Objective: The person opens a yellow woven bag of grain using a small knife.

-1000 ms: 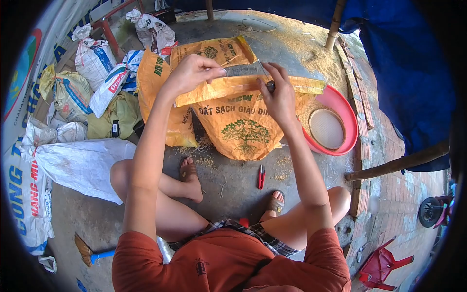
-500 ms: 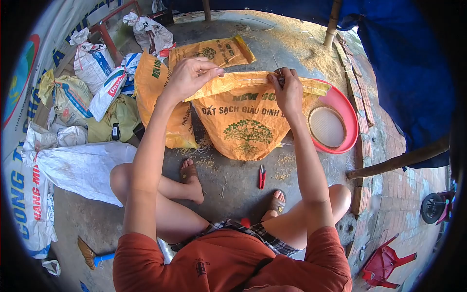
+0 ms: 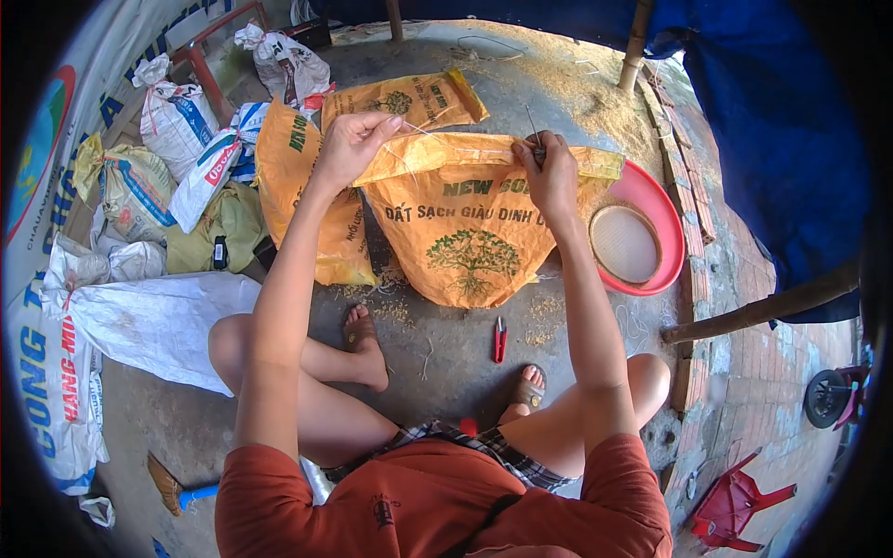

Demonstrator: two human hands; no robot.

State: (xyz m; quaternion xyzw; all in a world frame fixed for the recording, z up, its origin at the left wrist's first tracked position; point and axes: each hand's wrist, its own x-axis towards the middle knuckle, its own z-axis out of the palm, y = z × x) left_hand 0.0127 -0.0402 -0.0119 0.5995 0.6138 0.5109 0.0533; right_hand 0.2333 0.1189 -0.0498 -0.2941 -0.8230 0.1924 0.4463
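An orange printed sack (image 3: 473, 251) stands between my feet, its top folded over into a band with white stitching along it. My left hand (image 3: 358, 147) is closed in a pinch on a white thread (image 3: 417, 128), which runs to the band. At the right part of the fold, my right hand (image 3: 553, 177) is closed round a sewing awl (image 3: 531, 119), its thin metal shaft pointing up; the fingers also touch the sack's edge. Red-handled thread snips (image 3: 500, 342) lie on the ground in front of the sack.
A pink basin (image 3: 672, 223) with a round sieve (image 3: 625, 244) sits at the right. Other orange sacks (image 3: 321, 200) lie left and behind. Several tied white sacks (image 3: 177, 126) crowd the left side. A wooden pole (image 3: 763, 302) slants in, and a red stool (image 3: 739, 502) lies tipped over.
My left hand has moved slightly left and down, away from the fold, and the thread now shows stretched from its fingers. My right hand has barely shifted.
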